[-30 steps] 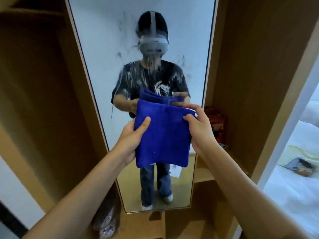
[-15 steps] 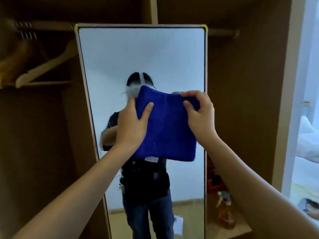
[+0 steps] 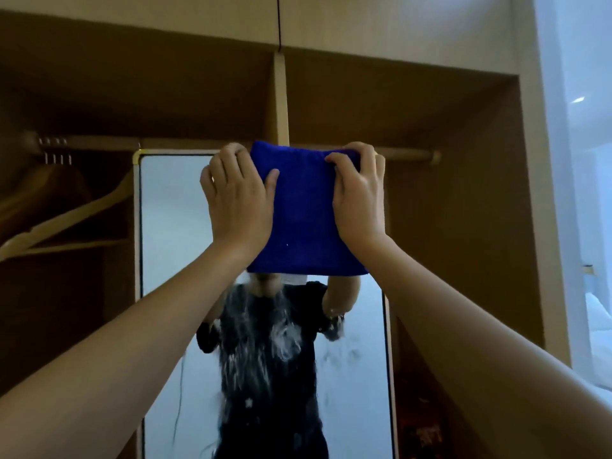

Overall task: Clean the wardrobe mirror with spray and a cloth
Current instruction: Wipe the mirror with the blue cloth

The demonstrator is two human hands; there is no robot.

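Mirror (image 3: 172, 226) stands in the wardrobe opening, centre to lower left of frame, its gold-edged top corner just under the hanging rail (image 3: 407, 155). Blue cloth (image 3: 303, 220), folded into a thick pad, now sits at the very top of the glass, upper edge level with the rail. A second ago it was held lower, in front of the reflected chest; half a second ago, at reflected head height. So the pad has travelled up the glass to the top edge.

Left hand (image 3: 236, 207) grips the cloth's left side, thumb in front, fingers curled over the top corner. Right hand (image 3: 359, 200) does the same on the right side. Both hands closed on the cloth; neither is free.

White streaks and spatter (image 3: 281, 342) show lower down on the glass, over the reflected dark shirt. No spray bottle in view.

Judgement: spraying looks done, wiping is starting from the top. A downward stroke would likely come next; the streaked lower zone remains uncleaned.

Wooden hangers (image 3: 66, 213) at left, clear of the hands.
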